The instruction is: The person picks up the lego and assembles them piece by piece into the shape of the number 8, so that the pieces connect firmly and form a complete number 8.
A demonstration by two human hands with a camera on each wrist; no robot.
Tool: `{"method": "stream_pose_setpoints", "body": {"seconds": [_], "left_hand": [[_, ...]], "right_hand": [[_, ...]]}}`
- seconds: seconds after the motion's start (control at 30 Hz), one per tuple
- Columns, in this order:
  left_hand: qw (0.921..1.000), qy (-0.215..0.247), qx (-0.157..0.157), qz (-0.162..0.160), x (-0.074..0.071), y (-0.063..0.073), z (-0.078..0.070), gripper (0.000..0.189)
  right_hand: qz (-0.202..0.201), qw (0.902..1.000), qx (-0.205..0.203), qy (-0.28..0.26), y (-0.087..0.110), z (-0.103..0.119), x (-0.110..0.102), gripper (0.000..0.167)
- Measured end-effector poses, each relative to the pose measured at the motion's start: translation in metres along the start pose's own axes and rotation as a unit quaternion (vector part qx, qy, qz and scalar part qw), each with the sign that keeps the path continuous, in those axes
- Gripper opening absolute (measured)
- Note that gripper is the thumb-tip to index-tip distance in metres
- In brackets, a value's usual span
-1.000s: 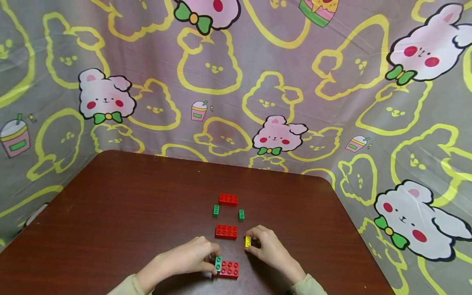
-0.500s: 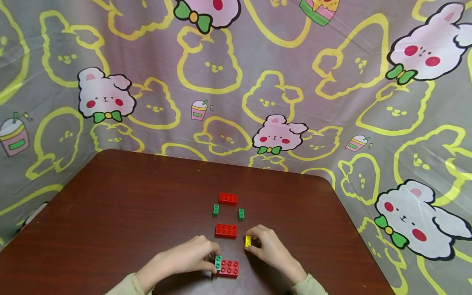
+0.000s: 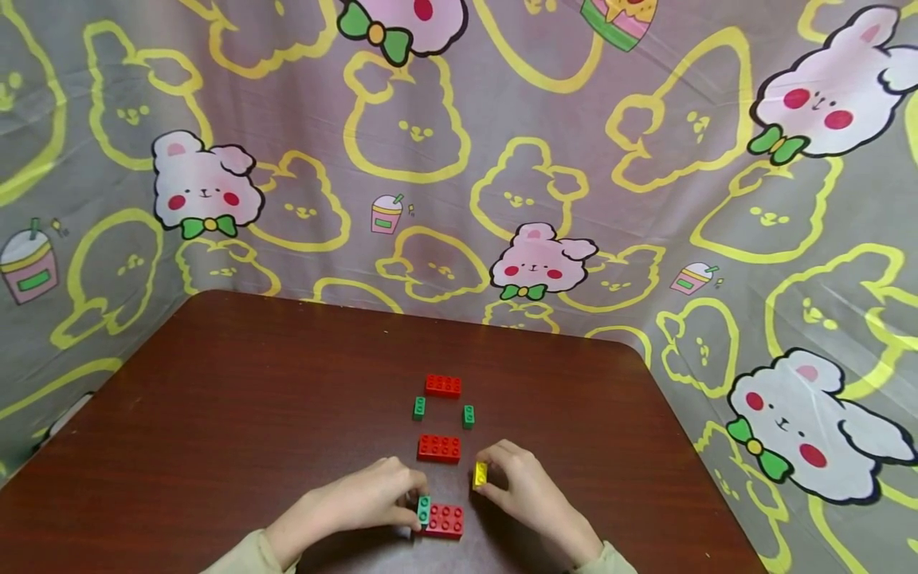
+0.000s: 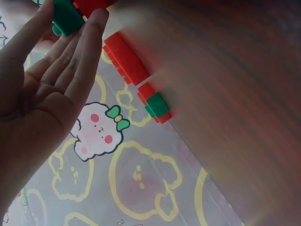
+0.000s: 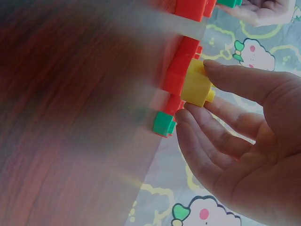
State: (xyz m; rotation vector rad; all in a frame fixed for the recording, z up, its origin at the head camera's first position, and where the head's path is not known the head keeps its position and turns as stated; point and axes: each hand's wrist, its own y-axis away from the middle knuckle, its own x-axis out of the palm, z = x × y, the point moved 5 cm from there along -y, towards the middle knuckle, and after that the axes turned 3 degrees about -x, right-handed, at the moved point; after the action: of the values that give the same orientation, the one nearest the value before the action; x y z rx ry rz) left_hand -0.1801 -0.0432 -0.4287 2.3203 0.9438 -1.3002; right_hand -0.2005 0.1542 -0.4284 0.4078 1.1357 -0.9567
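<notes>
My left hand (image 3: 380, 496) pinches a small green brick (image 3: 424, 511) between thumb and fingers. That green brick stands on the left end of a red eight-stud brick (image 3: 448, 520), the nearest one on the table. To the right, my right hand (image 3: 529, 488) pinches a small yellow brick (image 3: 480, 476) by its ends. The right wrist view shows the yellow brick (image 5: 195, 85) between the thumb and the fingertips, its studs turned toward the palm. From the left wrist, the green brick (image 4: 68, 18) appears at the top, beside the fingers, with red brick behind it.
A second red brick (image 3: 439, 449) lies just beyond the hands, and a third red brick (image 3: 443, 387) farther back. Between them are two small green bricks, one left (image 3: 419, 408) and one right (image 3: 468, 416). A patterned curtain (image 3: 430, 199) surrounds the brown table (image 3: 251, 383).
My right hand has shifted slightly toward me, with the yellow brick in its fingers. My left hand keeps its place on the green brick.
</notes>
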Motion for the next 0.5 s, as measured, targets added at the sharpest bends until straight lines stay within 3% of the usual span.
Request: {"method": "stream_pose_setpoints", "body": {"seconds": [0.5], "left_hand": [[0.9999,0.009,-0.009,0.009,0.000,-0.001,0.001,0.015]], "right_hand": [[-0.002,0.9996,-0.022,-0.018,0.008,0.011,-0.003,0.027]]}}
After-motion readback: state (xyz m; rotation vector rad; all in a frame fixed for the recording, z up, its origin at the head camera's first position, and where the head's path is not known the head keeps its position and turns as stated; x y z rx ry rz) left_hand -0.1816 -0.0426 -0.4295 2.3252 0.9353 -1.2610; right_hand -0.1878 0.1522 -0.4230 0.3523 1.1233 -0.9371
